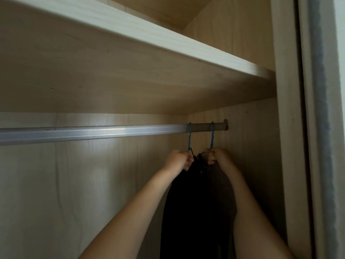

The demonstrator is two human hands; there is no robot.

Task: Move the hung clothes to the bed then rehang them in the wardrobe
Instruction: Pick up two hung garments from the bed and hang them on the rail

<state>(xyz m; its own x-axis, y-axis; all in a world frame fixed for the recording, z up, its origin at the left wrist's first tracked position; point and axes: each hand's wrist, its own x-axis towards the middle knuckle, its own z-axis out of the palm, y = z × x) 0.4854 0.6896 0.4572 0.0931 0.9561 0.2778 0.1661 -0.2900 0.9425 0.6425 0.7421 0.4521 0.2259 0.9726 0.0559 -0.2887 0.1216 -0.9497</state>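
- Both hands are up at the right end of the rail [93, 132], inside the wardrobe [84, 184], and each has a hanger by the neck.
- The left hand [178, 159] has its fingers curled tight round the base of the left hanger [189, 139]. The right hand [219, 157] grips the right hanger [212, 139] the same way, just under the hook.
- Both blue hooks sit over the rail, near each other, the right one close to the bracket on the side panel [252, 146].
- The clothes hang straight down between the forearms: a black garment [190, 212] on the left, and a grey-brown garment [222, 182] beside it on the right.
- As for the step, I judge it either the lift-off for the bed or the last settling after rehanging. Seated hooks and an otherwise bare rail fit both, so I cannot say which.
- If it is lift-off, the next move calls for raising each hook clear over the top of the rail, under the shelf [130, 34], then drawing both garments out together without tangling. If it is rehanging, the hands need only let go.
- The rail is ribbed, brushed metal, bright on the left and dull in the shadow on the right.
- The hangers are thin blue wire and will likely flex under a pull.
- The panels and shelf are pale, smooth, flat wood-grain board.
- The cloth looks matte and limp. Its detail is lost in the dark.
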